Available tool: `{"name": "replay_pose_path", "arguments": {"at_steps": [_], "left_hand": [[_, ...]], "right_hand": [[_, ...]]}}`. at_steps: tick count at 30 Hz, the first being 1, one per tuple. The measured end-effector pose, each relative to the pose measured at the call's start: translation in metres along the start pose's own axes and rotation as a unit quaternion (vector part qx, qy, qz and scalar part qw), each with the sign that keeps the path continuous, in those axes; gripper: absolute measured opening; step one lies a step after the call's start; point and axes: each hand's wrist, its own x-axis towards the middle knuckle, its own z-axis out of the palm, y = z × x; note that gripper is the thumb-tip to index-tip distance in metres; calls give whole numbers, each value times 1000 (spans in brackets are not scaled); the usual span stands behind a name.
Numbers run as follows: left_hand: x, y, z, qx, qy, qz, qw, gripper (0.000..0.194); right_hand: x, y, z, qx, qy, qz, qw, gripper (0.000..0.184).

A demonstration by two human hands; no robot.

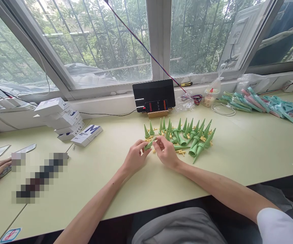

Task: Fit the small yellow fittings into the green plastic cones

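The surface (237, 149) bears one tablet (159, 90). Left grip (136, 153) and right grip (167, 154) pinch one green cone (148, 145); other cones (194, 149) overlap uncountably.

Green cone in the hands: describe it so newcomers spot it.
On the pale yellow table, find the cluster of green cones in front of the black screen. At its near left edge, the left hand and right hand hold the green cone; it alone is held, while the others stand or lie loose.
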Motion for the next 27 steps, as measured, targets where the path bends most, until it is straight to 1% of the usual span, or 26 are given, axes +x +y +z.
{"name": "replay_pose_path", "arguments": {"at_steps": [10, 21, 27], "left_hand": [[1, 2, 1, 0, 8, -8, 1000, 14], [1, 3, 1, -1, 9, 0, 1000, 13], [0, 2, 2, 2, -1, 0, 1000, 12]], "right_hand": [[0, 3, 1, -6, -4, 6, 1000, 19], [-1, 7, 2, -16, -32, 5, 999, 15], [0, 8, 2, -19, -51, 0, 999, 14]]}}
